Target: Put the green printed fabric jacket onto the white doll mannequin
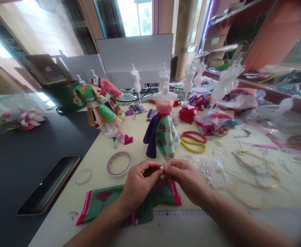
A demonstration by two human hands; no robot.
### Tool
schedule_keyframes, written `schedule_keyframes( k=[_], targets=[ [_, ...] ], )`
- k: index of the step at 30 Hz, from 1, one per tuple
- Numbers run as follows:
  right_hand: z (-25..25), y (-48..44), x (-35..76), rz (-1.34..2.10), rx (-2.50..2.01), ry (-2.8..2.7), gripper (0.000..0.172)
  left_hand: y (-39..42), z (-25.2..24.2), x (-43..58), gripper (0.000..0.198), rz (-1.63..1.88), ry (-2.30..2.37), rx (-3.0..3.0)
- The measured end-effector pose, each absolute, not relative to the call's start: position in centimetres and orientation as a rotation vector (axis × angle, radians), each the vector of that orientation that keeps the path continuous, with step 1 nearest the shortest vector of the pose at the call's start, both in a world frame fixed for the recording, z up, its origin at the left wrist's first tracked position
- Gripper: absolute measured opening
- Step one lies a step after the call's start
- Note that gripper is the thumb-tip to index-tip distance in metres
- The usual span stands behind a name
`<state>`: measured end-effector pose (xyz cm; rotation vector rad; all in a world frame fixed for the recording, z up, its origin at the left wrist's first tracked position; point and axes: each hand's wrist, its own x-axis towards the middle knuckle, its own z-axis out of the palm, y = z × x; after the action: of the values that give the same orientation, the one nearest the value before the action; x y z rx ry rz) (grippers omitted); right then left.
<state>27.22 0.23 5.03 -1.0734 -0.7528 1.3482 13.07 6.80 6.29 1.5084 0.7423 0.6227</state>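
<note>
My left hand [139,181] and my right hand [186,176] meet fingertip to fingertip in front of a mini dress form. Both are closed in a pinch around a small white piece [161,167], too small to name. Beneath them lies a small green garment [114,197] with pink borders and dark red motifs, partly hidden by my hands and left forearm. Just beyond, the white mini dress form [164,96] stands upright in a doll dress [167,133] with a pink-red top and a purple and mint floral skirt.
Left are a tape roll [119,164], a clear ring [83,176] and a phone [50,185]. Scissors [194,141] and jewellery chains [212,169] lie right. A ruler [181,213] runs along the front. Dressed doll forms [99,99], fabric scraps [214,121] and a monitor [137,58] stand behind.
</note>
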Motion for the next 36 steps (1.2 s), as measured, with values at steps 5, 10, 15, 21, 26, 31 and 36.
schedule_keyframes(
  k=[5, 10, 15, 21, 26, 31, 36],
  targets=[
    [4.7, 0.1, 27.3, 1.450, -0.962, -0.645, 0.013, 6.6, 6.4, 13.3, 0.011, 0.690, 0.720, 1.525],
    [5.2, -0.1, 27.1, 1.448, -0.949, -0.727, 0.022, 6.9, 6.4, 13.3, 0.016, 0.640, 0.652, 1.238],
    [5.2, -0.1, 27.0, 1.099, -1.203, -0.915, 0.024, 7.5, 5.9, 12.8, 0.015, 0.595, 0.657, 1.054],
    [5.1, -0.1, 27.0, 0.451, -1.255, -1.249, 0.006, 7.6, 5.9, 12.9, 0.017, 0.578, 0.665, 1.051],
    [4.8, -0.2, 27.0, 0.206, -1.206, -1.468, 0.013, 7.4, 6.3, 13.1, 0.020, 0.547, 0.677, 1.063],
    [4.5, -0.4, 27.1, 0.015, -1.208, -1.570, 0.017, 7.2, 6.4, 13.0, 0.024, 0.518, 0.696, 1.139],
    [4.7, -0.5, 27.1, -0.104, -1.241, -1.632, 0.014, 7.1, 6.2, 13.1, 0.027, 0.515, 0.744, 1.220]
  ],
)
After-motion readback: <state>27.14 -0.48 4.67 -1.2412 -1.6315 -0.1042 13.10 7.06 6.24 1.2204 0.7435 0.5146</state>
